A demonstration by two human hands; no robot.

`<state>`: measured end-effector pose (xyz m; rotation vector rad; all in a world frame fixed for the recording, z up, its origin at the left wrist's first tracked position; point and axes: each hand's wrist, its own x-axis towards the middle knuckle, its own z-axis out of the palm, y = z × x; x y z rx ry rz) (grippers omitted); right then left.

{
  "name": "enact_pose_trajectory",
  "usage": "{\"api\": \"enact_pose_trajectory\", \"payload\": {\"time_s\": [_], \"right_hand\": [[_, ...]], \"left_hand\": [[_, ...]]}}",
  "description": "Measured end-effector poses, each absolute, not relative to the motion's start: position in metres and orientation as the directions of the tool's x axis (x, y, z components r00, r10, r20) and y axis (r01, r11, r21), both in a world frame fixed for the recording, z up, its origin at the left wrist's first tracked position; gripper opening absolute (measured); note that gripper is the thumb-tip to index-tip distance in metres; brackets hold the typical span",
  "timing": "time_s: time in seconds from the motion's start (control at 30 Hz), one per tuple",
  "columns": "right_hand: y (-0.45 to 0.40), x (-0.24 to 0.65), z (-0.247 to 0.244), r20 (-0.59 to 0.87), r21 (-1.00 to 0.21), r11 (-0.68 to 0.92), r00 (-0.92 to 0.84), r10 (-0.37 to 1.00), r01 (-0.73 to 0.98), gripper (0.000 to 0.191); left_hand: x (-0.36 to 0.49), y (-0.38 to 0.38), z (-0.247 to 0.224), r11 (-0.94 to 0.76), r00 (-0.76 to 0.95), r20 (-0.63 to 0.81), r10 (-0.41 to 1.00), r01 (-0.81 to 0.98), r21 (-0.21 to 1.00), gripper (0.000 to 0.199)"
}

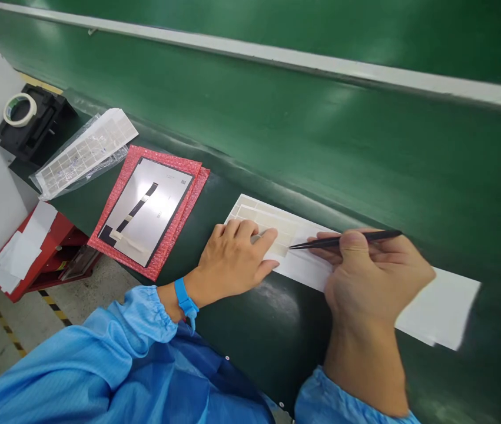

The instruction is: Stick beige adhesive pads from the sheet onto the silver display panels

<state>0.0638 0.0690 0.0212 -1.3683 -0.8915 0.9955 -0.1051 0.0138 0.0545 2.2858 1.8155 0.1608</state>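
A long white sheet lies on the green table, with beige rectangular stickers on its left part. My left hand rests on the sheet's left end, fingers apart, thumb and forefinger on either side of the stickers' lower edge. Black tweezers are held in my right hand, between thumb and fingers. Their tips point left and meet the edge of a beige sticker. Whether anything is between the tips is too small to tell.
Left of my hands, a flat display panel lies on red bubble wrap. Beyond are bagged sticker sheets, and a tape roll on a black block. A red bin stands at lower left. A green wall with a pale rail runs behind.
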Motion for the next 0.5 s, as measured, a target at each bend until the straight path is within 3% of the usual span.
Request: {"api": "enact_pose_trajectory", "payload": {"time_s": [0.17,0.5], "right_hand": [[0.0700,0.0621,0.0246,-0.078,-0.997,-0.080,0.366,0.927,-0.010,0.035],[0.0694,0.0623,0.0260,-0.110,-0.993,-0.116,0.346,0.932,-0.003,0.032]], "left_hand": [[-0.1045,0.0137,0.0544,-0.220,0.238,-0.055,0.970,0.948,0.232,0.047],[-0.1041,0.0133,0.0528,-0.210,0.225,-0.034,0.974,0.946,0.246,0.046]]}}
